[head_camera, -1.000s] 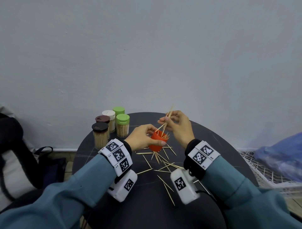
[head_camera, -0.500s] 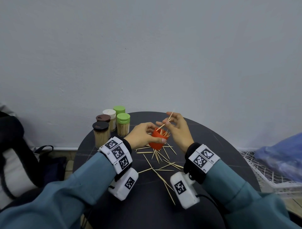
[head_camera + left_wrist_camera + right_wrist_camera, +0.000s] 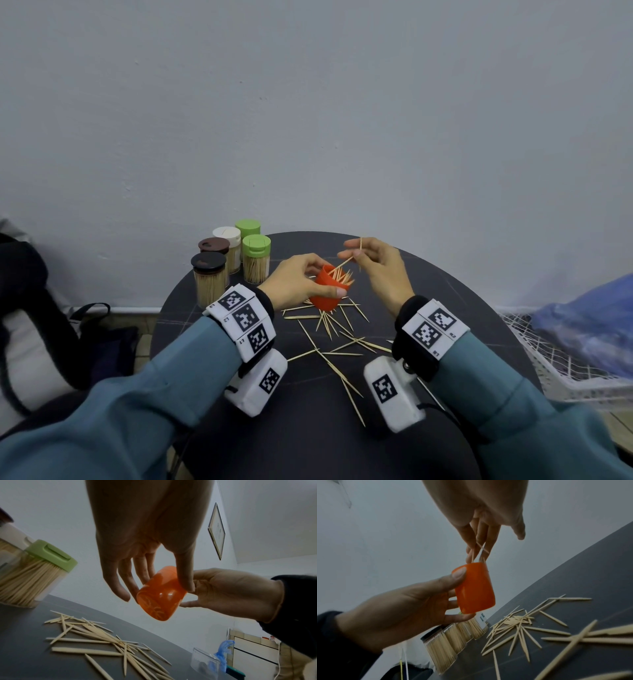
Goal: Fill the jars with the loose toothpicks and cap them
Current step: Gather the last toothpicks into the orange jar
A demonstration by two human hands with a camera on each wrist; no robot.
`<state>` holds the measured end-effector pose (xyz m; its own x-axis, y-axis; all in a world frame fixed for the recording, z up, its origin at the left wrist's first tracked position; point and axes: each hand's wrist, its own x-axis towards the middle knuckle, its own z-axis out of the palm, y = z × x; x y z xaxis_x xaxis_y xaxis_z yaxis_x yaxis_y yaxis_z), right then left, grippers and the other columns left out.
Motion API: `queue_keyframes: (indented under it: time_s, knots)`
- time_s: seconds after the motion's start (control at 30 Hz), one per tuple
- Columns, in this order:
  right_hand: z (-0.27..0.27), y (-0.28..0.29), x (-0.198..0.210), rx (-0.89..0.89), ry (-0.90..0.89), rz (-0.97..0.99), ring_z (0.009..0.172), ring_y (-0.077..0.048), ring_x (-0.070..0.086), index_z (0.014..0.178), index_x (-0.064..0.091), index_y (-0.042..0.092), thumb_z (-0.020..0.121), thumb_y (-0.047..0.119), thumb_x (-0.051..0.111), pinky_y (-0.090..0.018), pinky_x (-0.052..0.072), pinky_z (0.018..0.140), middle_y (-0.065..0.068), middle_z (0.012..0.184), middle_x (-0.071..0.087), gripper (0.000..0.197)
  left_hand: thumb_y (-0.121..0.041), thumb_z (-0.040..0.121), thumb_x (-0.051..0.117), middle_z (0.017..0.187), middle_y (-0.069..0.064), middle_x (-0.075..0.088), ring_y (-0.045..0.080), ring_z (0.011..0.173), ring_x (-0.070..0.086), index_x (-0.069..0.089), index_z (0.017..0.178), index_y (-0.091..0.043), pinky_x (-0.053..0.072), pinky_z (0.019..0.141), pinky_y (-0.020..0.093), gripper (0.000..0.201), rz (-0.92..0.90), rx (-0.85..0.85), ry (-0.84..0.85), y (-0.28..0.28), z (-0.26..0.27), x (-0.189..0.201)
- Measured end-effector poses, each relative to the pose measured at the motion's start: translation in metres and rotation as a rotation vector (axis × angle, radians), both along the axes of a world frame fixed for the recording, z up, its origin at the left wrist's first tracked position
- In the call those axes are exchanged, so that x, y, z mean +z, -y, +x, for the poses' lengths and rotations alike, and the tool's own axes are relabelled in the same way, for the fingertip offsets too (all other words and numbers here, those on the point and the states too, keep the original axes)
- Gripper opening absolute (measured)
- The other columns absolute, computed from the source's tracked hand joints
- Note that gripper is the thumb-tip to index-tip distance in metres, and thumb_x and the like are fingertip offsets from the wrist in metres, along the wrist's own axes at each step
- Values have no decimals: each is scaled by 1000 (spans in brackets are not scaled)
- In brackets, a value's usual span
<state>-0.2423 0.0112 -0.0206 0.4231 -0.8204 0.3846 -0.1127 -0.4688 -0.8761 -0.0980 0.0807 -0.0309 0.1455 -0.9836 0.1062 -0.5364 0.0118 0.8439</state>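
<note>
The left hand [image 3: 294, 281] held the orange jar [image 3: 329, 288] tilted above the round dark table [image 3: 445, 291], thumb on one side and fingers [image 3: 118, 584] curled round the other, with several toothpicks poking from its open mouth. Just beside that mouth the right hand [image 3: 380, 270] pinched a few toothpicks [image 3: 360, 247] between its fingertips. Loose toothpicks [image 3: 337, 337] lay scattered on the table beneath and nearer the person, and five capped, filled jars [image 3: 255, 258] stood grouped at the far left edge.
</note>
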Motion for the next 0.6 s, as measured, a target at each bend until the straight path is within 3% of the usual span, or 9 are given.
queue_keyframes:
  time_s: [0.13, 0.3, 0.4, 0.43, 0.53, 0.6]
  knots:
    - [3, -6, -4, 109, -69, 23, 98, -2, 60, 105, 58, 12, 98, 10, 41, -11, 42, 83, 3, 100, 68, 18, -27, 75, 77, 117, 1, 59, 10, 108, 54, 54, 122, -12, 40, 90, 22, 55, -7, -8, -6, -1, 0, 0]
    - [4, -8, -5, 128, -43, 90, 96, 4, 55, 103, 49, 11, 99, 10, 37, -9, 40, 83, 0, 111, 65, 12, -25, 76, 77, 111, -3, 58, 9, 106, 53, 54, 121, -12, 40, 89, 22, 53, -2, -12, -16, -2, 0, 0]
    - [4, -9, -5, 134, -90, 84, 108, -4, 54, 107, 50, 16, 99, 17, 40, -27, 34, 103, 7, 115, 62, 13, -27, 75, 77, 114, -1, 59, 11, 109, 54, 54, 121, -13, 40, 90, 22, 53, -5, -14, -7, -1, 1, 0]
    - [4, -9, -5, 123, -88, 80, 111, -6, 52, 109, 50, 16, 99, 17, 39, -26, 33, 104, 7, 117, 61, 14, -27, 75, 77, 114, -1, 59, 10, 107, 53, 54, 121, -13, 40, 90, 22, 53, -8, -12, 0, -1, 0, 0]
    - [1, -10, -2, 105, -72, 39, 113, -4, 51, 113, 51, 16, 100, 15, 37, -7, 36, 88, 6, 120, 60, 19, -27, 75, 77, 115, -1, 59, 8, 105, 52, 54, 122, -13, 39, 91, 21, 55, -15, -3, 0, -1, -1, 1]
    - [-1, -10, -1, 108, -114, -13, 115, -5, 51, 113, 56, 19, 100, 14, 37, -9, 38, 91, 7, 119, 60, 24, -27, 75, 77, 117, 0, 59, 9, 107, 52, 53, 124, -12, 39, 91, 22, 57, -9, -3, -5, -1, -1, 1]
